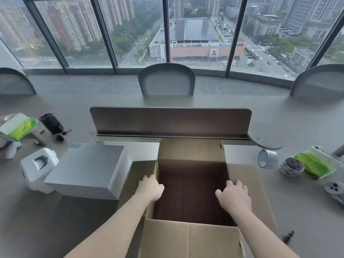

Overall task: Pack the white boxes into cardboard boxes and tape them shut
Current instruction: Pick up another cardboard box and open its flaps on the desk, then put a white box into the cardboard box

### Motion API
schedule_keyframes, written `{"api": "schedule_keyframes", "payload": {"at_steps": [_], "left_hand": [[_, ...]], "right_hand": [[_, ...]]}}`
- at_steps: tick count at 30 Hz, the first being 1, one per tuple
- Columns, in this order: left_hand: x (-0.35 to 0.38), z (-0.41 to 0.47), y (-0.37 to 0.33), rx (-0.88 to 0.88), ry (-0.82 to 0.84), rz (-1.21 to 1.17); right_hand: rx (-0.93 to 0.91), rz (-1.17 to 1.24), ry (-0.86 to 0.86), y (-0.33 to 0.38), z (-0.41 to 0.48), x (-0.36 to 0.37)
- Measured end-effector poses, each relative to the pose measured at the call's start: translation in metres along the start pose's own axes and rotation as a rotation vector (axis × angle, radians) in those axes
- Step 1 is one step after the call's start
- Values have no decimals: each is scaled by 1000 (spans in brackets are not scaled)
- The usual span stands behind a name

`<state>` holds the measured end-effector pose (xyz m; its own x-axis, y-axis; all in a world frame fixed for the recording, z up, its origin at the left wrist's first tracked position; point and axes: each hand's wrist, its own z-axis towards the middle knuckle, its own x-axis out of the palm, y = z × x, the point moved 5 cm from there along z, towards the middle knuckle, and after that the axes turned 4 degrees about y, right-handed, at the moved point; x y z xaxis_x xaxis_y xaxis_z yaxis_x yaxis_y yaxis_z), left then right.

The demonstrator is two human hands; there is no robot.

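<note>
Left hand (150,187): palm down across the left top edge of the cardboard box (191,239), fingers laid outward onto the left flap (143,168). The grip is slack, nothing clasped. Right hand (234,196): same on the right edge, fingers on the right flap (247,175), thumb on the inner side, nothing clasped.

Box open at desk (307,211) centre, interior bare. Far flap (191,148) stands upright just before the divider panel (171,120); side flaps are spread level.

White box (87,168) lies flat just left of the box, against the left flap, not yet packed. Tape roll (267,158) stands on edge to the right, apart from the right flap, with free desk between.
</note>
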<state>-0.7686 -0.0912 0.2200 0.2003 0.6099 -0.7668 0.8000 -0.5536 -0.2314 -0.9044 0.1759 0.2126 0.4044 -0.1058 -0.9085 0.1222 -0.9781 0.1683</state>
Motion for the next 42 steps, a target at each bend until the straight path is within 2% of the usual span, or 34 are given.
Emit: {"api": "schedule_keyframes", "payload": {"at_steps": [5,9,12,17,20,25,34,42], "left_hand": [[21,13,-6,-2,-21,-278],[29,18,-9,4,-75,-365],[31,20,-8,24,-84,-420],[35,10,-1,92,-77,-371],[35,-5,8,109,-117,-271],[27,-46,9,161,-185,-252],[0,-113,25,214,-317,-305],[-53,-103,87,207,-379,-364]], "right_hand": [[-21,64,14,-1,13,23],[19,290,-33,-3,16,29],[34,369,-35,-4,17,30],[-3,295,2,-8,11,30],[-32,262,-24,-10,1,22],[-145,293,-56,1,-32,12],[-469,354,-75,98,-96,1],[-648,291,-102,196,-119,-2]]}}
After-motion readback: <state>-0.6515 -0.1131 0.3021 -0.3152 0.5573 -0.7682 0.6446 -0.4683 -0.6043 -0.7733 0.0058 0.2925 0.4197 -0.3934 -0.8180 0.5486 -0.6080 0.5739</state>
